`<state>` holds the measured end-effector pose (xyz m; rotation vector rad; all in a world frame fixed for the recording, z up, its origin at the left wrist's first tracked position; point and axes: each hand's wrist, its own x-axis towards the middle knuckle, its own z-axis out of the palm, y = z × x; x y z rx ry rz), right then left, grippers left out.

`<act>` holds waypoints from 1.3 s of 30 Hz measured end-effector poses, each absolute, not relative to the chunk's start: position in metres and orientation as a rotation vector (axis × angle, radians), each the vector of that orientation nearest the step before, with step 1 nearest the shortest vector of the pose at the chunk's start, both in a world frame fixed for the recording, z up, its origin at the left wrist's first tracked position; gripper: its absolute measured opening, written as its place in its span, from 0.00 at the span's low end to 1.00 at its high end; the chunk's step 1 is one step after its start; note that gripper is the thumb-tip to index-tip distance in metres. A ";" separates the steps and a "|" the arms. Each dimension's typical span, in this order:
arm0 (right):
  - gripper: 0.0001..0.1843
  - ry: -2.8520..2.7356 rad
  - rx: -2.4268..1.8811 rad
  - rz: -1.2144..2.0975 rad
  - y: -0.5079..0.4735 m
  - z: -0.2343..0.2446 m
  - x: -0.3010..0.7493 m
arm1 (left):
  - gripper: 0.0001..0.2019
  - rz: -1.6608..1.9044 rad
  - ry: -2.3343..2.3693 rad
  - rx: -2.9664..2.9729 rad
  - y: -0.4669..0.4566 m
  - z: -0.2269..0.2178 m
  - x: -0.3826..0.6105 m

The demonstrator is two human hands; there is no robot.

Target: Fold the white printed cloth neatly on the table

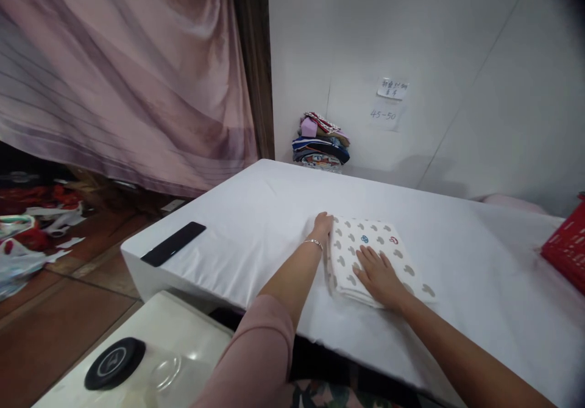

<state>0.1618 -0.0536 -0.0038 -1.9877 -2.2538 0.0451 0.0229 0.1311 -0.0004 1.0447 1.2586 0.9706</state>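
A folded white cloth (393,246) with grey shapes and small blue and red marks lies on the white-covered table (256,213). My right hand (377,272) lies flat on top of it, fingers stretched out. My left hand (323,225), with a thin bracelet at the wrist, rests at the cloth's far left corner, its fingers curled against the edge. What the fingers grip is hidden.
A black phone (173,243) lies near the table's left corner. A pile of folded clothes (321,142) sits by the wall at the back. A red basket (567,246) stands at the right edge. A pink curtain (128,73) hangs at left; clutter covers the floor.
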 end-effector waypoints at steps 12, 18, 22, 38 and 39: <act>0.33 -2.240 -1.997 0.191 -0.054 0.008 0.158 | 0.20 0.993 1.431 1.382 0.121 0.006 0.022; 0.33 -2.207 -2.003 0.215 -0.056 0.012 0.152 | 0.18 0.998 1.456 2.006 0.100 0.022 0.021; 0.34 -2.183 -2.004 0.281 -0.054 0.013 0.152 | 0.20 0.740 1.283 2.468 0.084 0.018 0.021; 0.32 -1.963 -2.279 0.175 0.035 0.009 0.232 | 0.25 0.485 1.345 2.448 0.071 0.007 0.022; 0.32 -1.962 -2.280 0.196 0.036 0.009 0.232 | 0.25 0.475 1.349 2.448 0.071 0.007 0.022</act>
